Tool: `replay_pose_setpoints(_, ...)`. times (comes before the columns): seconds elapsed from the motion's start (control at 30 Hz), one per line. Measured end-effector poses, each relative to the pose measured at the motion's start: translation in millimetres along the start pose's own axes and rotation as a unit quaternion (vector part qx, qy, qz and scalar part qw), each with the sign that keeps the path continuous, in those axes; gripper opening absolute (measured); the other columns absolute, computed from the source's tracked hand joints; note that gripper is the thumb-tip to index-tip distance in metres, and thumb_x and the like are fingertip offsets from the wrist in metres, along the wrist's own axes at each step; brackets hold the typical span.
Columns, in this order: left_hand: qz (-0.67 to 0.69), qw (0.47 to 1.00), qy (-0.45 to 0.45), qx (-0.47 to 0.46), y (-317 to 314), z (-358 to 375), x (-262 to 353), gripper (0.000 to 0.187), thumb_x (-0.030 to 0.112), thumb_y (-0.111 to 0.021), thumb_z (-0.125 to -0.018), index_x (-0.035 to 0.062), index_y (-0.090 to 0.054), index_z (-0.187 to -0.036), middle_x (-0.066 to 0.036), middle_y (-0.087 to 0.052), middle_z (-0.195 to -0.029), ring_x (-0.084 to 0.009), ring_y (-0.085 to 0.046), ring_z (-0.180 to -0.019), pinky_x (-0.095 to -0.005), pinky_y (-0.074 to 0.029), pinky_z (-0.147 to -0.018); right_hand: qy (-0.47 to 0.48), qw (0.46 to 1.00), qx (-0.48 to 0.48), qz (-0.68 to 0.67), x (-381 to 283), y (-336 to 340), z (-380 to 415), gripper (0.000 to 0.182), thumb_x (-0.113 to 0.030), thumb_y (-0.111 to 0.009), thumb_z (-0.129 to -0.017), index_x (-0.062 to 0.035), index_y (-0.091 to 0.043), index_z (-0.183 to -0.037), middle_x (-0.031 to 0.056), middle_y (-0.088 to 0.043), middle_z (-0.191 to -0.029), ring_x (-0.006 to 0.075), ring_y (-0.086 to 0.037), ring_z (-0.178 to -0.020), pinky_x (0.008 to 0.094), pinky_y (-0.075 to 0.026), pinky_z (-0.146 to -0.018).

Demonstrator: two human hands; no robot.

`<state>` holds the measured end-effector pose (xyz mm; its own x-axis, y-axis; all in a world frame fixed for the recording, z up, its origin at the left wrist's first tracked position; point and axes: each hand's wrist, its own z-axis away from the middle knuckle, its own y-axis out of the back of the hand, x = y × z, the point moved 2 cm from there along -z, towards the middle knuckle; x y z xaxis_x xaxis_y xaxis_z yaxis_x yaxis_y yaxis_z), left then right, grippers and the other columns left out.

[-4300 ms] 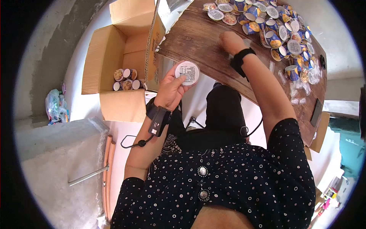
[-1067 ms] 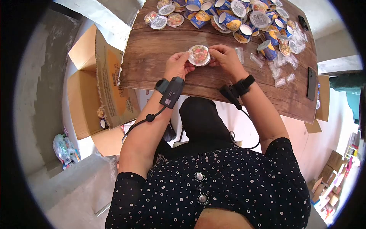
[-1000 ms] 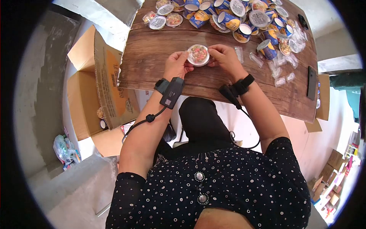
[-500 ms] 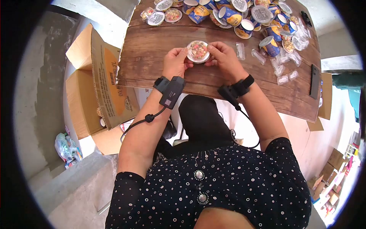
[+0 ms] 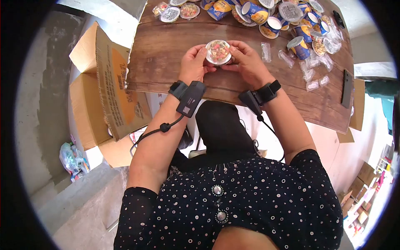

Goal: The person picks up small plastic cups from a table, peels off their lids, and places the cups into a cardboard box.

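Between my two hands, over the near middle of the table, is a small clear round tub (image 5: 218, 51) filled with red, yellow and pale bits, probably cereal or dried fruit. My left hand (image 5: 195, 62) grips its left side, thumb at the rim and fingers curled beneath. From the right, my right hand (image 5: 247, 61) holds the opposite edge, its thumb near the rim. The tub's underside is hidden by the fingers. A small clear plastic packet (image 5: 266, 52) lies just right of my right hand.
Blue and yellow paper cups (image 5: 255, 13), round lidded tubs (image 5: 190, 11) and clear packets (image 5: 310, 71) crowd the back and right of the wooden table (image 5: 166, 46). A black phone (image 5: 346, 88) lies by the right edge. An open cardboard box (image 5: 109, 83) stands at the left.
The tub has tilted in my fingers, so its clear side now shows below the top. Both hands still hold it, and the view has shifted slightly.
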<state>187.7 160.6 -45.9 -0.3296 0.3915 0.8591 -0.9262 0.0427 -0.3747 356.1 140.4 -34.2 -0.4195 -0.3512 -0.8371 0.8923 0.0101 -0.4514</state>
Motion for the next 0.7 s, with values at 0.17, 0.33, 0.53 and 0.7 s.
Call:
replay_pose_setpoints(0.17,0.003,1.0,0.002,0.012,-2.5,1.2,-0.2,0.026,0.023,-0.05,-0.095,0.0021,-0.055,-0.11,-0.007,-0.063,-0.092,-0.0134,-0.06,-0.069,-0.0268,-0.053,-0.055,0.034,0.999,0.013,0.035,2.1,-0.6,0.3,0.028,-0.019,-0.053,-0.094,-0.0021,-0.051,-0.116,0.0047,-0.056,-0.097,0.0111,-0.057,-0.08,0.028,-0.055,-0.072)
replay_pose_setpoints(0.33,0.098,0.994,0.002,-0.043,-4.9,12.2,3.5,0.032,0.022,-0.047,-0.097,0.0035,-0.047,-0.123,-0.008,-0.059,-0.105,-0.0156,-0.06,-0.079,-0.0315,-0.053,-0.068,0.036,0.997,0.023,0.069,4.0,6.3,-8.4,0.028,-0.018,-0.052,-0.094,-0.0024,-0.051,-0.117,0.0049,-0.056,-0.097,0.0119,-0.058,-0.08,0.0261,-0.053,-0.069)
replay_pose_setpoints(0.53,0.022,0.999,-0.033,-0.025,-18.8,32.2,-8.7,0.044,0.019,-0.042,-0.098,0.0103,-0.03,-0.14,-0.009,-0.053,-0.117,-0.0178,-0.06,-0.083,-0.0323,-0.052,-0.073,0.171,0.958,0.014,0.229,-8.4,-4.3,-5.3,0.029,-0.011,-0.048,-0.093,-0.0046,-0.054,-0.121,0.0072,-0.057,-0.097,0.0139,-0.059,-0.08,0.0252,-0.052,-0.067)
replay_pose_setpoints(0.7,0.026,0.998,-0.034,-0.036,-12.4,21.7,-15.1,0.046,0.015,-0.039,-0.099,0.0142,-0.026,-0.143,-0.01,-0.054,-0.118,-0.018,-0.06,-0.084,-0.033,-0.053,-0.073,0.173,0.945,0.009,0.277,-2.0,-3.7,-2.5,0.027,-0.009,-0.045,-0.094,-0.0028,-0.057,-0.118,0.0107,-0.059,-0.104,0.0152,-0.06,-0.08,0.0254,-0.051,-0.065)
